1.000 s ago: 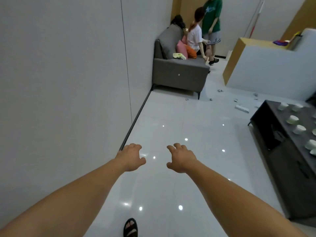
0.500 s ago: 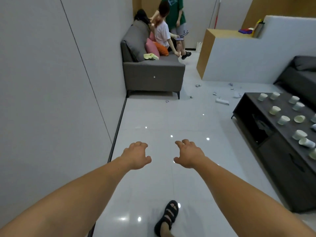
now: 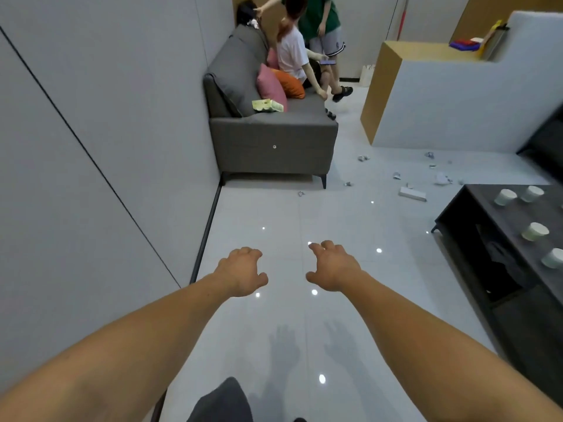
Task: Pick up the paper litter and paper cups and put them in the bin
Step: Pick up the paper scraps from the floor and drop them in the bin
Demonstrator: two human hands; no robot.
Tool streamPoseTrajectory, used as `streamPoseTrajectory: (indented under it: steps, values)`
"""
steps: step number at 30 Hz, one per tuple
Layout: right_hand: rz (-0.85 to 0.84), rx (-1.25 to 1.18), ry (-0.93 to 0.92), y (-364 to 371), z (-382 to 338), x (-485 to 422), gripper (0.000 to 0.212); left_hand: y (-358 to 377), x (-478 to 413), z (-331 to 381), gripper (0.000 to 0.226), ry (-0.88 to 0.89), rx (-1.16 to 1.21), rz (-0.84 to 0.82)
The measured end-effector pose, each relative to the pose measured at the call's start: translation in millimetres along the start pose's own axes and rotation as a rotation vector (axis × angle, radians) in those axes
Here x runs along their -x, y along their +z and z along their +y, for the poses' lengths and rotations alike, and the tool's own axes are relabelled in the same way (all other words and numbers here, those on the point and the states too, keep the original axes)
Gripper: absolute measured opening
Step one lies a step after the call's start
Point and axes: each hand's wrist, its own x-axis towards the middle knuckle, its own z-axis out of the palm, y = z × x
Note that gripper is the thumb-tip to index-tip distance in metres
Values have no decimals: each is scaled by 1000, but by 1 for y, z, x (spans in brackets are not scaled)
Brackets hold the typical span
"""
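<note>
My left hand (image 3: pixel 243 271) and my right hand (image 3: pixel 333 266) are stretched out side by side above the white tiled floor, fingers loosely curled, holding nothing. Several scraps of paper litter (image 3: pixel 412 193) lie scattered on the floor far ahead, between the sofa and the dark table. White paper cups (image 3: pixel 505 197) stand on the dark low table (image 3: pixel 457 214) at the right, another cup (image 3: pixel 534 231) nearer to me. No bin is in view.
A grey sofa (image 3: pixel 271 141) with pink and orange cushions stands against the left wall. Two people (image 3: pixel 307 47) are at its far end. A white and wood counter (image 3: pixel 451 99) rises at the back right. A grey wall runs along my left.
The view has moved forward and turned slightly; the sofa and litter are nearer. My sandalled foot has left the frame and a dark knee shows at the bottom. Both hands stay empty.
</note>
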Motion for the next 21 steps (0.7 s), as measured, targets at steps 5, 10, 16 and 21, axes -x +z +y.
streamPoseTrajectory:
  steps: [5, 10, 16, 21]
  values:
    - [-19, 6, 39, -25, 20, -91, 75, -24, -104, -11, 67, 11, -4, -43]
    - [-16, 3, 112, -66, 37, -191, 75, -70, -224, -16, 67, 66, 15, -29]
    - [23, -47, 190, -115, 52, -298, 72, -139, -346, -11, 66, 155, -7, -25]
    - [-15, -65, 209, -138, 83, -375, 73, -161, -439, 6, 66, 174, -35, -96]
